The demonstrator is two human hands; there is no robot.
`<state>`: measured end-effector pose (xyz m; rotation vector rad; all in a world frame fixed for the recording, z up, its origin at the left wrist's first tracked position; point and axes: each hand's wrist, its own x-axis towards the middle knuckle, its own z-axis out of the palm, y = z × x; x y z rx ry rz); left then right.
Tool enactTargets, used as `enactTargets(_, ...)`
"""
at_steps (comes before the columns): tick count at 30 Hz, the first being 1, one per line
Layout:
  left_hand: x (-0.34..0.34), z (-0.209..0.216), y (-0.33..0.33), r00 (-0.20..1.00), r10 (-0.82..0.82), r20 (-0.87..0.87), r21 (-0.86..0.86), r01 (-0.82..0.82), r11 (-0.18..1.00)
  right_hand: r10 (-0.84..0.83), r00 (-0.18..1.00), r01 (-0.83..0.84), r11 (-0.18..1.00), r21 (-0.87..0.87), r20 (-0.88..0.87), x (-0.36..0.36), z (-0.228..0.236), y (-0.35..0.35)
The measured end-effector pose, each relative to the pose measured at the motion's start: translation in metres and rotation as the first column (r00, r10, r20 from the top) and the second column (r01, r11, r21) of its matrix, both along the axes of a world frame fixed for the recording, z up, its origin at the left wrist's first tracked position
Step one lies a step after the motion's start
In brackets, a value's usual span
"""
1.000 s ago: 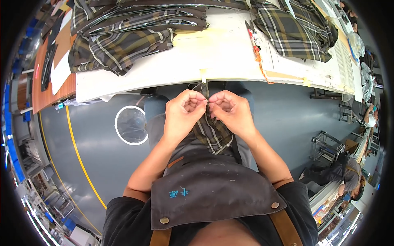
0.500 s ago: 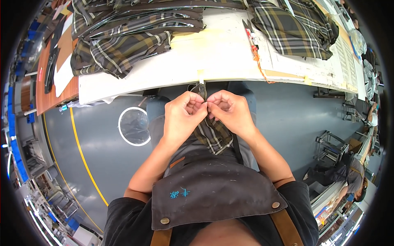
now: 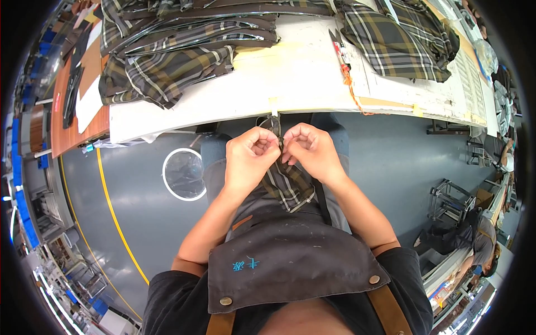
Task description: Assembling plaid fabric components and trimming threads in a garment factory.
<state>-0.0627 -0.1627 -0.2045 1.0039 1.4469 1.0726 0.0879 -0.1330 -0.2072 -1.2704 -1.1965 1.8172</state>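
Note:
A plaid cloth piece point(image 3: 289, 188) in brown, olive and white hangs over my lap, its narrow top end up by the table's front edge. My left hand point(image 3: 245, 159) is closed, thumb and index finger pinching the strip's edge. Right beside it my right hand point(image 3: 317, 155) is closed too, its fingertips curled at the same edge. The two pinches almost meet; whatever fine part lies between the fingertips is too small to make out. A small pale tab point(image 3: 273, 106) sits on the table edge just above the strip.
On the white table point(image 3: 290, 84) lie plaid pieces with zippers point(image 3: 167, 72) at the left and more plaid cloth point(image 3: 396, 44) at the right. Dark scissors or snips point(image 3: 336, 42) with an orange cord lie between. A white-rimmed bag point(image 3: 184, 174) hangs lower left; a person point(image 3: 483, 243) sits far right.
My right hand's fingertips have drawn slightly away from the left hand's. The cloth's lower end has shifted a little to the left; otherwise both hands stay in place.

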Motion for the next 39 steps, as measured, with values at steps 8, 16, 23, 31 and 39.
enactTargets(8,-0.001,0.006,0.001,0.986,-0.058,-0.157,0.096,0.074,0.993,-0.085,0.935,-0.120,0.838,0.532,0.344,-0.005,0.006,0.005)
enactTargets(16,0.001,0.012,0.009,0.937,-0.069,-0.343,0.125,0.118,0.985,-0.055,0.966,-0.051,0.917,0.395,0.252,-0.004,0.001,0.004)
enactTargets(23,-0.005,-0.004,0.010,1.000,-0.024,0.011,0.027,0.024,0.999,-0.027,0.996,0.016,0.993,0.118,0.087,-0.005,0.000,0.006)
enactTargets(31,-0.008,-0.006,0.011,0.995,-0.094,-0.043,0.096,0.097,0.991,-0.047,0.937,-0.150,0.838,0.524,0.345,-0.005,0.007,0.013)
enactTargets(39,-0.003,0.009,0.019,0.947,-0.087,-0.308,0.154,0.140,0.978,-0.038,0.969,-0.068,0.911,0.408,0.245,-0.005,0.002,0.013)
